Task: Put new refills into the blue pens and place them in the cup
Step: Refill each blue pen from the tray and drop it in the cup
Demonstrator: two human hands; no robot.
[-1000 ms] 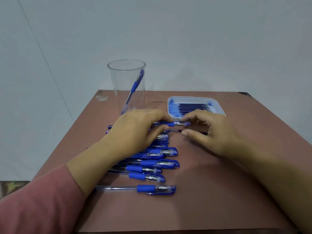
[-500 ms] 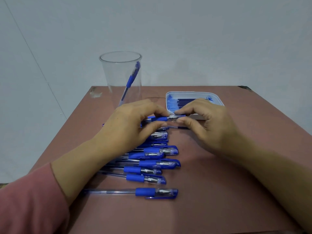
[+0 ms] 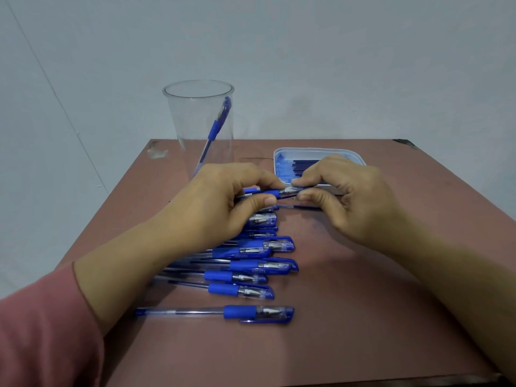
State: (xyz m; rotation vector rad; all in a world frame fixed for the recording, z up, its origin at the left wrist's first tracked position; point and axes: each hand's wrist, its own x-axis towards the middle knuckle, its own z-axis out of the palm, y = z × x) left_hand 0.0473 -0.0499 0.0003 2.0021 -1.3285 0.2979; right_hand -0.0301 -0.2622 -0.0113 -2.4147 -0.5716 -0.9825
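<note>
My left hand (image 3: pixel 223 199) grips a blue pen (image 3: pixel 265 193) by its blue grip, a little above the table. My right hand (image 3: pixel 354 196) pinches the pen's metal tip between thumb and forefinger. A thin dark refill (image 3: pixel 304 207) lies on the table just below the held pen. Several capped blue pens (image 3: pixel 251 266) lie in a row in front of me, partly hidden by my left forearm. A clear plastic cup (image 3: pixel 198 127) stands at the back left with one blue pen (image 3: pixel 216 127) leaning inside it.
A white tray (image 3: pixel 315 151) of dark refills sits at the back, partly behind my right hand. The brown table (image 3: pixel 349 317) has bare surface on its right side and near front. A grey wall rises behind the table.
Both hands lifted the pen slightly off the table and drew together. My right fingers closed on the pen's tip end. The camera view shifted a little.
</note>
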